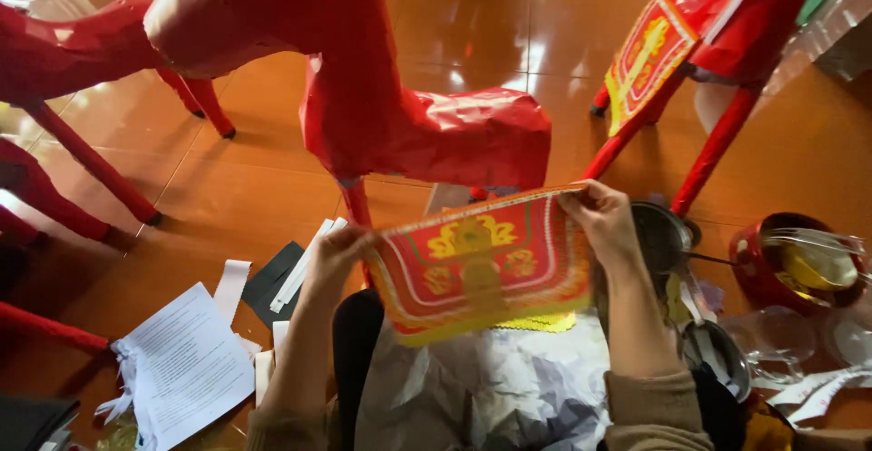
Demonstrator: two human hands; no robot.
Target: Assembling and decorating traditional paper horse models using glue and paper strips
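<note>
Red paper horse (381, 97): head cut off by the top edge. Left hand (336, 256): fingertips hidden behind the decorated paper panel (481, 265). White sheet (186, 365): print too small to read. Second horse (754, 15): upper body out of frame.

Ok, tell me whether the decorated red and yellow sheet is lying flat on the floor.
No: the decorated sheet is held up in the air, the left hand and right hand each pinching an upper corner.
</note>
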